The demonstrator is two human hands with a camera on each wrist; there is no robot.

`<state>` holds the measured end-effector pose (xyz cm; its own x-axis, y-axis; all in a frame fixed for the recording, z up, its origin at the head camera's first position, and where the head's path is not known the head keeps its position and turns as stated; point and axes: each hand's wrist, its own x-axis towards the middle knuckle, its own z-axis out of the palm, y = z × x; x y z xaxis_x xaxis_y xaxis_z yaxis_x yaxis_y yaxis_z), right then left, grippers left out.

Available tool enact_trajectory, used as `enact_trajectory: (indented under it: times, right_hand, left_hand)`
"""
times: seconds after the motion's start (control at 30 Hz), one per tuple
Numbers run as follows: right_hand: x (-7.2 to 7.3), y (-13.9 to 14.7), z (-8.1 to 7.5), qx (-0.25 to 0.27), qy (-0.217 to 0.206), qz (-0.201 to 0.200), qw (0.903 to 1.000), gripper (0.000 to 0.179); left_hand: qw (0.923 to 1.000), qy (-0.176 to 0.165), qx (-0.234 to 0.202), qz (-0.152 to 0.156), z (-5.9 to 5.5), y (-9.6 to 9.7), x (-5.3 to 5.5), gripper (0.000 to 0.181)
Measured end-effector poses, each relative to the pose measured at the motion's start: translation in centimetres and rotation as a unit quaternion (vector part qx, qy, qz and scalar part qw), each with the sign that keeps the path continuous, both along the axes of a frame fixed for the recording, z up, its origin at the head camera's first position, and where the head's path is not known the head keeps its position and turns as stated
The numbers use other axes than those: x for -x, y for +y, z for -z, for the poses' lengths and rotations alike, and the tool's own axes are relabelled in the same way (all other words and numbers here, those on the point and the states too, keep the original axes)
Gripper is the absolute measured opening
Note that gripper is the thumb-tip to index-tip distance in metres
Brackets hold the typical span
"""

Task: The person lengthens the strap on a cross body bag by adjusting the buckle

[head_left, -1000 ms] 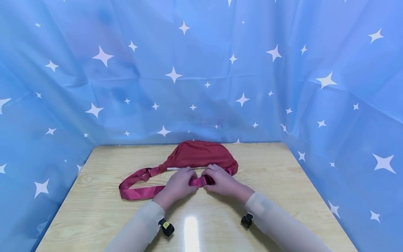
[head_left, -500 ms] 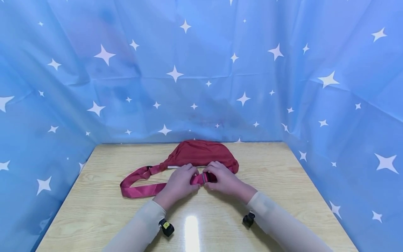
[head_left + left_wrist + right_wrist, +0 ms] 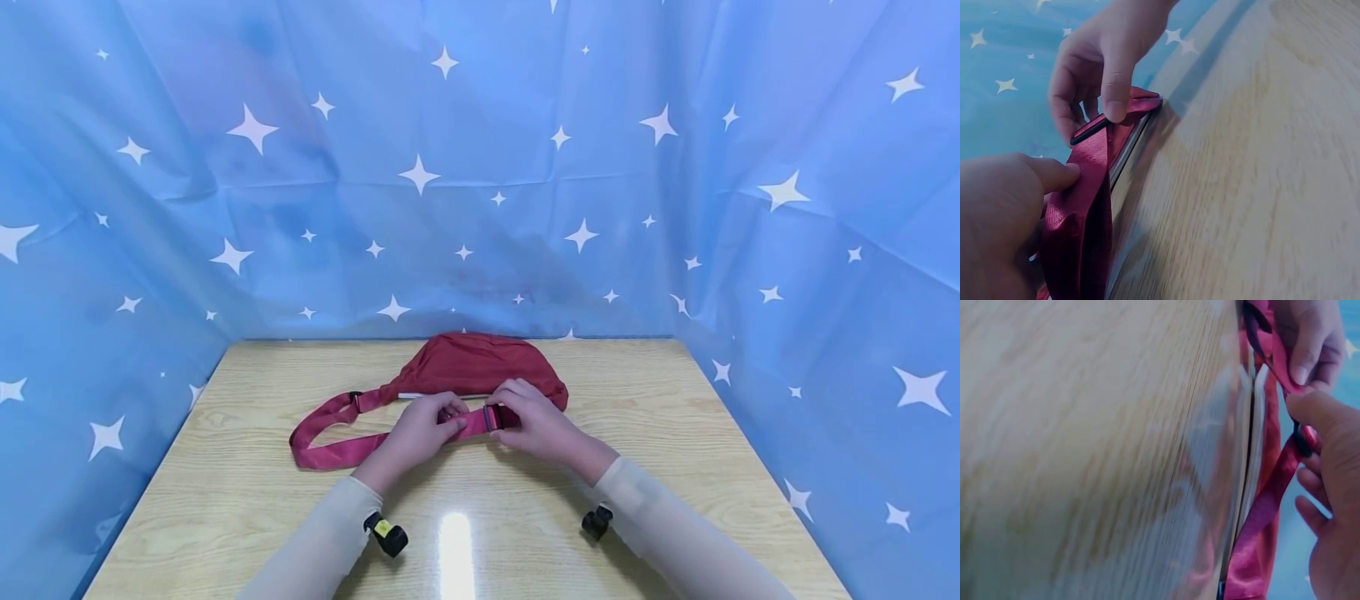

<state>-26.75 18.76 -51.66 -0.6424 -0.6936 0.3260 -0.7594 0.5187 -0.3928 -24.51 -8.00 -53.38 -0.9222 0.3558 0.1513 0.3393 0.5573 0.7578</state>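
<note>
A dark red waist bag (image 3: 480, 365) lies at the back of the table, its white-edged zip side toward me. Its shiny red strap (image 3: 341, 452) loops out to the left and runs back along the front of the bag. My left hand (image 3: 420, 433) pinches this strap, thumb on top in the left wrist view. Just to the right, my right hand (image 3: 538, 423) holds the strap at a black buckle (image 3: 1090, 130), thumb and fingers on either side of it. In the right wrist view the strap (image 3: 1266, 512) trails below the buckle; the right fingertips are partly hidden.
The pale wooden table (image 3: 247, 533) reaches back to a blue star-printed curtain (image 3: 480, 125), which also hangs along both sides. A second black strap adjuster (image 3: 355, 402) sits near the bag's left end. Small black cameras (image 3: 386, 533) are worn on both wrists.
My left hand has slid left along the strap, away from the buckle, baring more strap between the hands. The right hand still holds the buckle, shifted slightly right.
</note>
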Motion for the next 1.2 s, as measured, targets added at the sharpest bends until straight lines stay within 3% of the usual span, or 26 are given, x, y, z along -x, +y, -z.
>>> enact_trajectory:
  times: [0.2, 0.4, 0.8, 1.0, 1.2]
  right_hand:
    - [0.0, 0.1, 0.0, 0.021, 0.002, -0.003, 0.9998, 0.047]
    - [0.0, 0.1, -0.2, 0.037, 0.01, -0.019, 0.9991, 0.048]
    - [0.2, -0.2, 0.1, 0.024, 0.036, -0.022, 0.9988, 0.05]
    - [0.0, 0.0, -0.1, 0.033, 0.046, -0.017, 0.9982, 0.051]
    - [-0.1, 0.1, -0.6, 0.03, 0.01, 0.003, 0.9995, 0.051]
  left_hand:
    - [0.9987, -0.016, -0.046, 0.016, 0.5, 0.0, 0.5, 0.008]
    - [0.9982, -0.014, -0.052, 0.026, 0.5, 0.6, 0.9, 0.008]
    - [0.9966, -0.048, -0.064, 0.021, -0.2, 1.7, 1.1, 0.006]
    - [0.9975, -0.052, -0.041, 0.025, 0.1, 0.4, 1.1, 0.011]
    - [0.9981, -0.037, -0.023, 0.042, 0.3, -0.6, 1.2, 0.006]
